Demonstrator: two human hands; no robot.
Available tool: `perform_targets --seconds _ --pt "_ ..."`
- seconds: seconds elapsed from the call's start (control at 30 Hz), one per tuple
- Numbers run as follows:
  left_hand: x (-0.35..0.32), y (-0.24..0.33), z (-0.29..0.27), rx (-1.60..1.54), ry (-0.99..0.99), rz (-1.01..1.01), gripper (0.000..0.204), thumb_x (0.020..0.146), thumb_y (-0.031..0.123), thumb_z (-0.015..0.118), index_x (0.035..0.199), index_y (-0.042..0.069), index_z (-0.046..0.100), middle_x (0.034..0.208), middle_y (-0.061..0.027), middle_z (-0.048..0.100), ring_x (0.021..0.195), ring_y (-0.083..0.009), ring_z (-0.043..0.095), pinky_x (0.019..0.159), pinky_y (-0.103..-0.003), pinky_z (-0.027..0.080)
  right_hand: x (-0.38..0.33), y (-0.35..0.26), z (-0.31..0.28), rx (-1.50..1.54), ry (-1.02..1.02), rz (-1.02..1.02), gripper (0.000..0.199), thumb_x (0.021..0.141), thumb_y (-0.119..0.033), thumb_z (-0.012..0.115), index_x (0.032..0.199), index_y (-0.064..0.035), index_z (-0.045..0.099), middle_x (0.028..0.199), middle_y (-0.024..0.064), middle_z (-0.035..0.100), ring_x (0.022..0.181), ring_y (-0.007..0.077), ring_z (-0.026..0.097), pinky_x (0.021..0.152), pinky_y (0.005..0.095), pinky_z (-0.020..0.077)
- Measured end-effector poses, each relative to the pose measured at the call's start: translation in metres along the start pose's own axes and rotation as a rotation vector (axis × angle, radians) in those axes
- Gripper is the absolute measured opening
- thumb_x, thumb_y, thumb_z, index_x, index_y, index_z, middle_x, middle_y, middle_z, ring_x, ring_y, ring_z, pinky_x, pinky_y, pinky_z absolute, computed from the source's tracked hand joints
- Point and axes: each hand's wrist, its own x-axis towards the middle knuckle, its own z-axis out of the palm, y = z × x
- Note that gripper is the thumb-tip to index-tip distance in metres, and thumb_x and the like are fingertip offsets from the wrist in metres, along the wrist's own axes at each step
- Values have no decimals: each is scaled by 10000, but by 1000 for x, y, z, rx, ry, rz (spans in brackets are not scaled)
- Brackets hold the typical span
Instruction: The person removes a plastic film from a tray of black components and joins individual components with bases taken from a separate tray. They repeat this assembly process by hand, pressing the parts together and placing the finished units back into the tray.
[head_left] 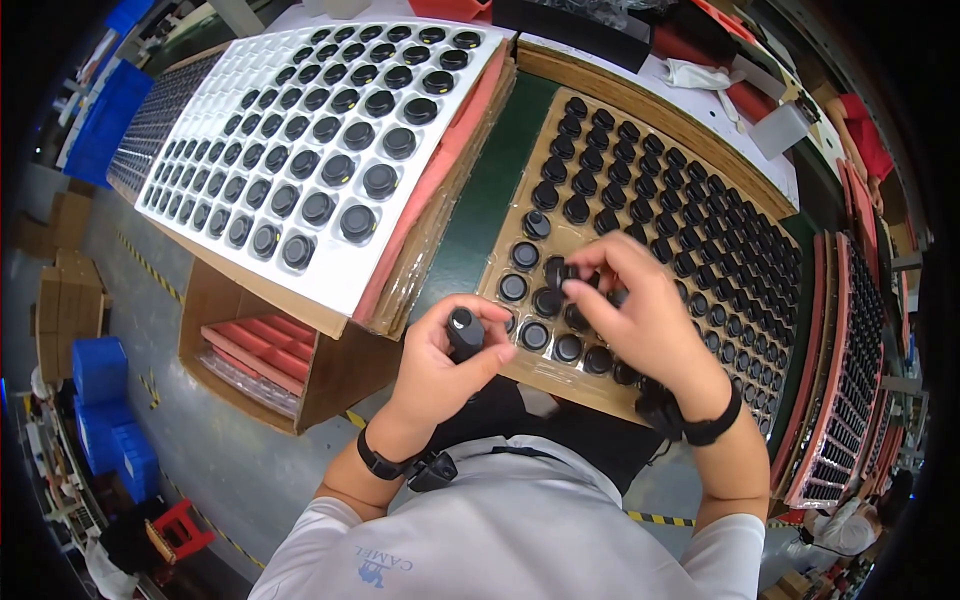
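While the left hand [440, 350] pinches a black knob [464, 330] at 6 o'clock, the right hand [640, 310] fingers pinch another knob [558, 270] in the brown tray [520, 205] at 3 o'clock.

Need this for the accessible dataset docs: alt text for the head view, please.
Seen from above, a person's left hand holds a black round cap while the right hand reaches into a brown tray of similar caps. A white tray of caps rests on a cardboard box to the left.
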Motion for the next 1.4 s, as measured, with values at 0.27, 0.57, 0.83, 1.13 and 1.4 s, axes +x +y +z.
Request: perform_targets --seconds 0.27,0.57,0.83,1.13,1.4 --pt "5 0 34 673 -125 780 425 668 -16 749 1060 -3 584 931 -99 582 700 -102 535 573 -201 424 -55 -13 16 768 -84 228 181 818 -23 615 993 -7 570 837 11 533 767 65 489 693 220 405" --pt "-13 5 43 610 -172 475 374 691 37 759 1018 -13 585 1034 -151 581 787 -129 551 646 -232 455 -78 -8 12 520 83 -89 183 848 -78 609 1016 -17 567 873 19 549 774 115 512 737 239 413" --pt "-10 2 47 150 -221 279 374 703 24 748 1029 -21 568 1063 -148 574 851 -128 560 691 -225 460 -84 1 19 1609 -60 321 282 874 -209 589 1038 19 560 870 39 543 782 125 506 720 252 405" --pt "-10 7 53 476 -212 499 376 709 16 738 1038 -15 557 1057 -157 570 846 -133 556 669 -225 454 -85 2 13 657 228 -274 345 855 -211 620 1092 11 503 869 41 525 767 115 479 685 237 378" --pt "-10 10 50 557 -221 550 371 704 -6 730 1037 -23 568 1061 -165 565 747 -110 535 633 -218 438 -75 -14 32 889 190 -100 312 851 -160 602 1092 2 487 848 38 508 712 106 441 656 241 367"
